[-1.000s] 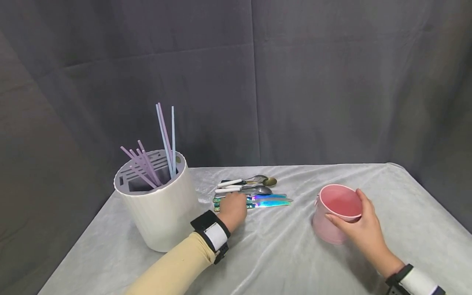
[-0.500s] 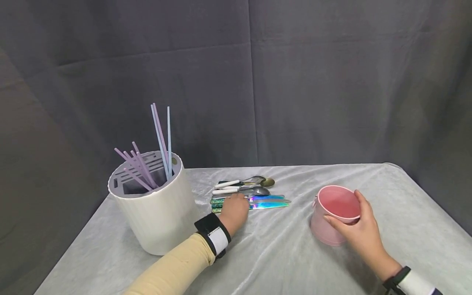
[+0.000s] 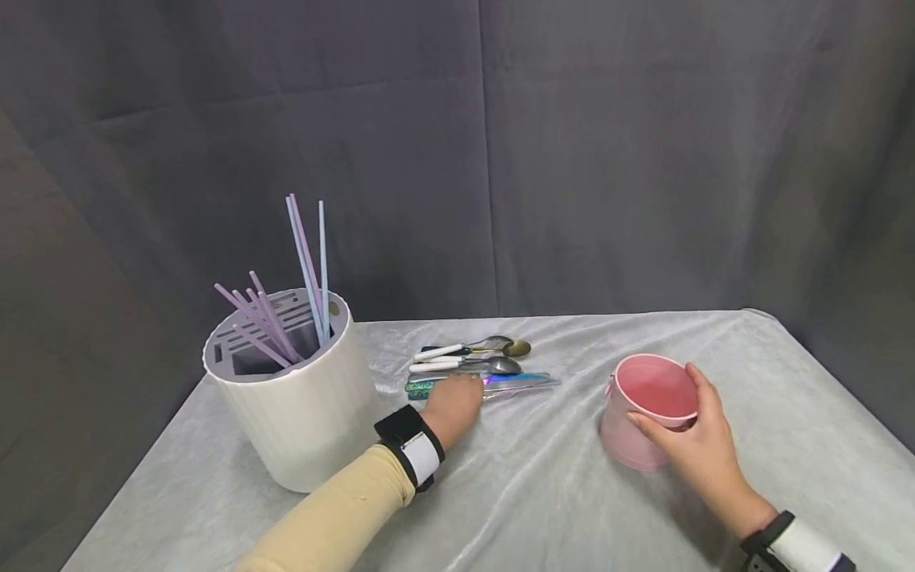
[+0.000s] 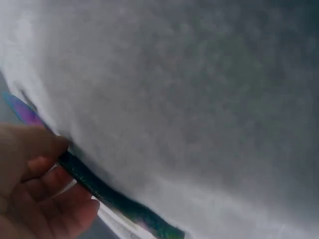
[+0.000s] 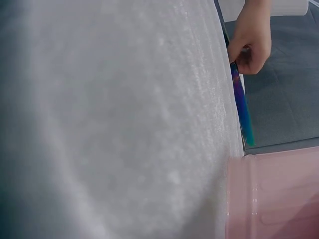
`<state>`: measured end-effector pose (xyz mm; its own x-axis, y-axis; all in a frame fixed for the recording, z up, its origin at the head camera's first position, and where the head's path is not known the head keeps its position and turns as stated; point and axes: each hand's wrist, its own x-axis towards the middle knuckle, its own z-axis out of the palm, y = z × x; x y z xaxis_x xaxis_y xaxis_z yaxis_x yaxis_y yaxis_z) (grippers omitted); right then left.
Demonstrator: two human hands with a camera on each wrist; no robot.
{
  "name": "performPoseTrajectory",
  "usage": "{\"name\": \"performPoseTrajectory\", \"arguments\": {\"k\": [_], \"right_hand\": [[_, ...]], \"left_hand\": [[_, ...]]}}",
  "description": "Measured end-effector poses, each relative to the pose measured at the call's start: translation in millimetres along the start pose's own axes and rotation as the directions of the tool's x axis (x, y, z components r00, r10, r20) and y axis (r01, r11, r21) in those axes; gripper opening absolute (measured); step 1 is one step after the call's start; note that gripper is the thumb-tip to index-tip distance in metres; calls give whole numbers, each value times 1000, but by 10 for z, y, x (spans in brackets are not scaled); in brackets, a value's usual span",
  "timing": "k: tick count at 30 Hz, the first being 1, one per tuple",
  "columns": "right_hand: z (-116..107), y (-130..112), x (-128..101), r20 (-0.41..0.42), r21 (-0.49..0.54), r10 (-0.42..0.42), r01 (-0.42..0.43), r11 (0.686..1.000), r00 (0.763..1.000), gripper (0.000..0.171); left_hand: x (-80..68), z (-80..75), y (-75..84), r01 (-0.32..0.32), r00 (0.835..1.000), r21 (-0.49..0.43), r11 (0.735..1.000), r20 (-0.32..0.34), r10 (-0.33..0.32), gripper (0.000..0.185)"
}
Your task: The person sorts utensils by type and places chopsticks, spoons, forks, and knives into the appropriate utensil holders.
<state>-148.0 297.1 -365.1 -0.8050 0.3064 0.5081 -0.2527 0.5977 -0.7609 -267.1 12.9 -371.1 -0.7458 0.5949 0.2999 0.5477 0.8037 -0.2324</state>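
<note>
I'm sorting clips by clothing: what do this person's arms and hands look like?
The left hand and right hand are gloveless. On the left, a pale yellow sleeve meets a black wrist strap with a white patch. On the right, a black band borders a white section; the rest is out of frame.

creased dark grey drape (image 3: pixel 622 159) behind, pale grey cloth-covered table (image 3: pixel 550 492)

The left arm (image 3: pixel 336 508) is extended forward, well to the left of the pink bucket (image 3: pixel 629 443), its left hand (image 3: pixel 453 407) back upward with thumb and fingers drawn into a pinch. The right hand (image 3: pixel 695 445) grips the bucket's right side, thumb at the near rim; the right wrist (image 3: pixel 759 515) lies to the bucket's near right.
</note>
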Motion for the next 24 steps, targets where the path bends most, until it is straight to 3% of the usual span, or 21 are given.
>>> {"name": "performPoseTrajectory", "arguments": {"k": [6, 8, 9, 11, 15, 19, 24], "right_hand": [[-13, -9, 13, -2, 14, 2, -2, 1000, 1000, 102], [-15, -8, 14, 1, 16, 3, -3, 1000, 1000, 102], [-15, -7, 13, 1, 16, 4, -4, 1000, 1000, 102], [-14, -6, 10, 2, 14, 6, -6, 1000, 1000, 103], [-2, -10, 1, 0, 3, 20, -20, 1000, 1000, 102], [-9, -12, -4, -8, -11, 29, -29, 1000, 1000, 100], [-9, -13, -8, -10, -1, 20, -21, 1000, 1000, 99]], "left_hand": [[13, -173, -81, 49, 994, -152, 987, -85, -63, 11], [23, -268, -98, 83, 987, -266, 960, -110, -116, 7], [33, -316, -103, 108, 983, -352, 930, -101, -153, 4], [57, -415, -104, 157, 970, -548, 821, -71, -233, 6], [89, -574, -86, 175, 938, -822, 542, -27, -344, 10], [126, -677, 0, 125, 917, -931, 343, -24, -398, 9], [201, -812, 176, 21, 897, -999, 39, 2, -443, 10]]}}
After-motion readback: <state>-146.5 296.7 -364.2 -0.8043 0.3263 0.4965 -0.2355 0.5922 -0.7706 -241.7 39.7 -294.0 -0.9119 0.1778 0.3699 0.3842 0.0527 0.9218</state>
